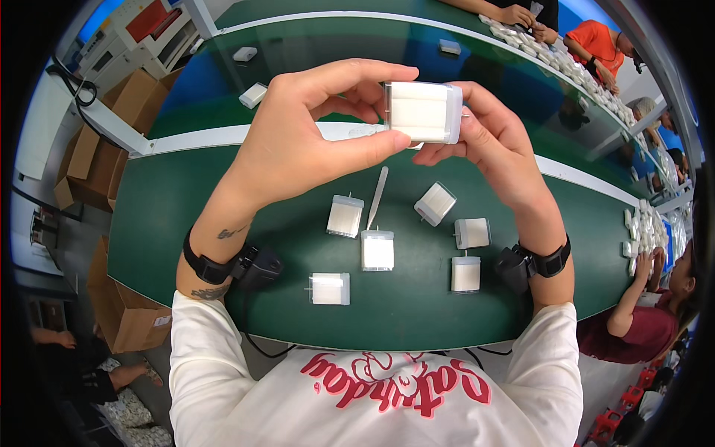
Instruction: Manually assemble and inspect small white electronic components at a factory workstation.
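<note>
One clear plastic box with a white ribbed filling (418, 104) is, in the head view, held up over the dark green table (402, 320), its longer axis running left to right between the palms. The left hand (298, 127) pinches its left end, thumb low, forefinger above; the right hand (495, 138) pinches the frosted-cap end, thumb beside a thin metal pin (466, 115). Both touch it, so neither is nearer.

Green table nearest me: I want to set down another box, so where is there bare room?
The green table is bare between its left edge and the left wristband, and between the right wristband and the white pile. The middle is crowded: six boxes, one white stick.
</note>
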A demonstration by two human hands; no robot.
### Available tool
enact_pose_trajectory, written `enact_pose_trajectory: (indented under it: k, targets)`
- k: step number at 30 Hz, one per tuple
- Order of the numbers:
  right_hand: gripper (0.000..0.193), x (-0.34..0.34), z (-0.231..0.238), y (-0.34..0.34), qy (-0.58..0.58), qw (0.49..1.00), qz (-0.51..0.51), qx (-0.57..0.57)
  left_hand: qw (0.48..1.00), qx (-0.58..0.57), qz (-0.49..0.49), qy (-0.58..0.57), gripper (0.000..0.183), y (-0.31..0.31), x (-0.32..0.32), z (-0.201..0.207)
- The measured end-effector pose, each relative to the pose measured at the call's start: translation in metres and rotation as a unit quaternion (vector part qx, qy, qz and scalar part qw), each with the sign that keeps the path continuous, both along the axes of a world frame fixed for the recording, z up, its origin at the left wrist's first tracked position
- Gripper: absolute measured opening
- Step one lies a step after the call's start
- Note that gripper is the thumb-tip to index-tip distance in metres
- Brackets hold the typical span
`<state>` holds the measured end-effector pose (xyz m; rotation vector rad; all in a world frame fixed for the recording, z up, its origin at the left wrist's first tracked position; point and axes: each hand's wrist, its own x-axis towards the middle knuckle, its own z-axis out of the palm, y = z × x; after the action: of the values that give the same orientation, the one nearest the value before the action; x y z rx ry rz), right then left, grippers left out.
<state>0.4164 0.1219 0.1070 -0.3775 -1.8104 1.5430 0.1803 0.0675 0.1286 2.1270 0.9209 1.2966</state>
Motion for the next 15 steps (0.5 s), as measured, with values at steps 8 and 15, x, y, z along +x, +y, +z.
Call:
enact_pose_trajectory:
  k: [8,15]
  targets:
    - [0.033,0.005,0.006,0.005,-0.14,0.965,-0.1,0.2,0.999,-0.004,0.032,0.033,0.042,0.007,-0.005,0.001]
    - [0.049,0.014,-0.006,-0.001,-0.571,0.752,0.004,0.331,0.907,0.157,0.324,0.217,0.05,0.043,-0.026,-0.025]
